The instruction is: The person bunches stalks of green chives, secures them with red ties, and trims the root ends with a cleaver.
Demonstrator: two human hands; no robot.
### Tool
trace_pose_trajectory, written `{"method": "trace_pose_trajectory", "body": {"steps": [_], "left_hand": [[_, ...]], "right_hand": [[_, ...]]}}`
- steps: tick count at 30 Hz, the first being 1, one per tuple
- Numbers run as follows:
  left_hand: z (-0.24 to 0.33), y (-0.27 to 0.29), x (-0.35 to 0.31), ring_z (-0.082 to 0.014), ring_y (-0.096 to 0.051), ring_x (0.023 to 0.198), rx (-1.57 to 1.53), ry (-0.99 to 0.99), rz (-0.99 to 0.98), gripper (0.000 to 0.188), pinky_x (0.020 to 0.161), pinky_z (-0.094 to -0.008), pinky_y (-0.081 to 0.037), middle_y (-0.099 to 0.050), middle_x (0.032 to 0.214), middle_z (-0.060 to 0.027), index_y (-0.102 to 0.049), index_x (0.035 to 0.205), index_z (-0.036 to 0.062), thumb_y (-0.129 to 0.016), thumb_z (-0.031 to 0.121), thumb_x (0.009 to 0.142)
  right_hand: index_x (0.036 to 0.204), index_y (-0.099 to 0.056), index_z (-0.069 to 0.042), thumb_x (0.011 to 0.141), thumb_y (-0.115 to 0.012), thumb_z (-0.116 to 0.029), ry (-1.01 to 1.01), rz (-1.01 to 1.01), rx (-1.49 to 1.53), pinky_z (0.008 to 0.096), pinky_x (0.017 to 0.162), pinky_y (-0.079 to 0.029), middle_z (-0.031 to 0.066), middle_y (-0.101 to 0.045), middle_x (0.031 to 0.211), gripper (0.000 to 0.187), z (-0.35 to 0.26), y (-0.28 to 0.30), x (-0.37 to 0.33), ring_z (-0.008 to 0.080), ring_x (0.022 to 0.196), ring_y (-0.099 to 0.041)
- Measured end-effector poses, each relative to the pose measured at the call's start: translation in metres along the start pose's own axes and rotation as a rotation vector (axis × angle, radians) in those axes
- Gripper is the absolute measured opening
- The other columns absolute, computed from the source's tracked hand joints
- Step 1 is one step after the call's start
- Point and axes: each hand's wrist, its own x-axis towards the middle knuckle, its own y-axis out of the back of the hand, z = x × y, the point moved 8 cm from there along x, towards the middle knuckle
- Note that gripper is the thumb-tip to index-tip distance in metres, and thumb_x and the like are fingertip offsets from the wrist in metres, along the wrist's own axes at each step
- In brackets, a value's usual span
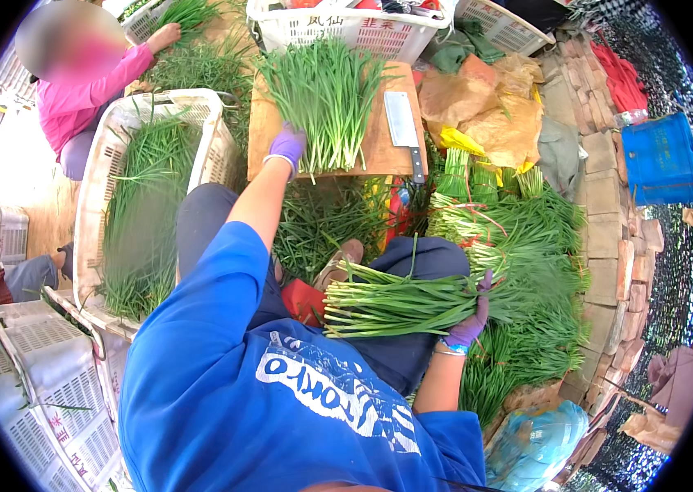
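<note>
A broad pile of garlic chives point(326, 94) lies on a wooden board point(400, 78), white stem ends toward me. My left hand point(287, 146), in a purple glove, is closed at the pile's left edge, its fingertips partly lost among the stems. A cleaver point(400, 123) with a black handle rests on the board's right side. Across my right thigh lies a thick bunch of garlic chives point(396, 303), stems pointing left. My right hand point(468, 321), also gloved in purple, grips this bunch near its leafy end.
Tied chive bundles point(527, 279) are heaped at my right beside a brick edging point(605, 213). A white crate point(88, 213) of loose greens stands at my left. Another person point(88, 90) in pink handles greens beyond it. A blue container point(662, 160) is at far right.
</note>
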Motion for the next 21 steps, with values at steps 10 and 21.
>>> {"method": "trace_pose_trajectory", "body": {"steps": [10,21], "left_hand": [[-0.044,-0.040,-0.076,-0.0146,-0.052,0.097,-0.374,-0.215,-0.545,0.061,0.081,-0.0269,-0.040,-0.053,0.114,-0.0105,-0.031,0.131,0.0044,-0.055,0.033,0.083],[0.004,-0.039,-0.268,-0.0058,-0.043,0.060,-0.009,-0.250,-1.368,0.052,0.047,-0.0206,-0.033,-0.058,0.097,-0.0059,-0.052,0.116,0.0042,-0.053,0.041,0.079]], "right_hand": [[0.134,-0.029,-0.014,0.081,-0.048,-0.004,0.051,-0.447,0.276,0.0325,0.080,-0.044,0.0041,-0.050,0.097,0.057,-0.012,-0.013,-0.008,0.0151,0.088,-0.049],[0.089,-0.048,-0.009,0.078,-0.055,-0.012,-0.166,-0.566,0.602,0.0293,0.067,-0.043,0.0018,-0.050,0.075,0.013,-0.004,-0.017,-0.036,0.0142,0.068,-0.047]]}}
